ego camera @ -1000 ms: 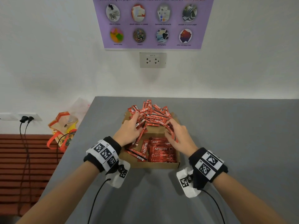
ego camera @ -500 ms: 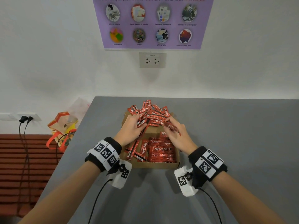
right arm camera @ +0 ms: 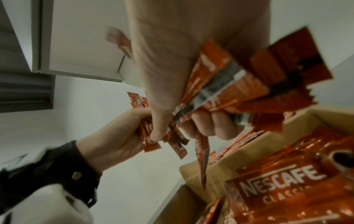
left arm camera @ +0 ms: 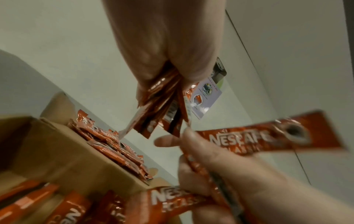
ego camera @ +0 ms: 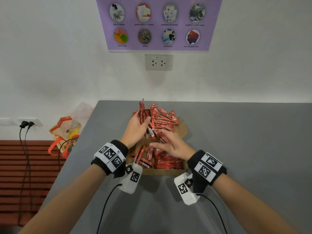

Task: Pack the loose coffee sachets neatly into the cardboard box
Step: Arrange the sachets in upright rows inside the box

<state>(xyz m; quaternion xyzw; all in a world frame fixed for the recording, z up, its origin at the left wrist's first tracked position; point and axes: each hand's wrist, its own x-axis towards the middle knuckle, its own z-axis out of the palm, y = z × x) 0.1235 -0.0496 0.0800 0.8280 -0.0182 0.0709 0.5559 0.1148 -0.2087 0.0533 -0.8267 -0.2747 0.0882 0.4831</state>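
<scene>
Left hand (ego camera: 137, 130) grips a fanned bundle of sachets (ego camera: 143, 114) above the loose pile (ego camera: 166, 120) on the box's far flap. Right hand (ego camera: 172, 146) holds a few sachets over the cardboard box (ego camera: 162, 171), mid-table. Advice — square the bundle's ends first, then lay it flat beside the packed row.

1. A white wall (ego camera: 50, 65) fills the upper half of the head view.
2. A purple poster (ego camera: 158, 22) with round pictures hangs on it, above a double socket (ego camera: 158, 62).
3. A grey table (ego camera: 244, 141) stands against the wall.
4. At the left, two black plugs (ego camera: 26, 124) sit in a low outlet.
5. A colourful bag (ego camera: 65, 134) rests above red-brown slats (ego camera: 25, 166).
</scene>
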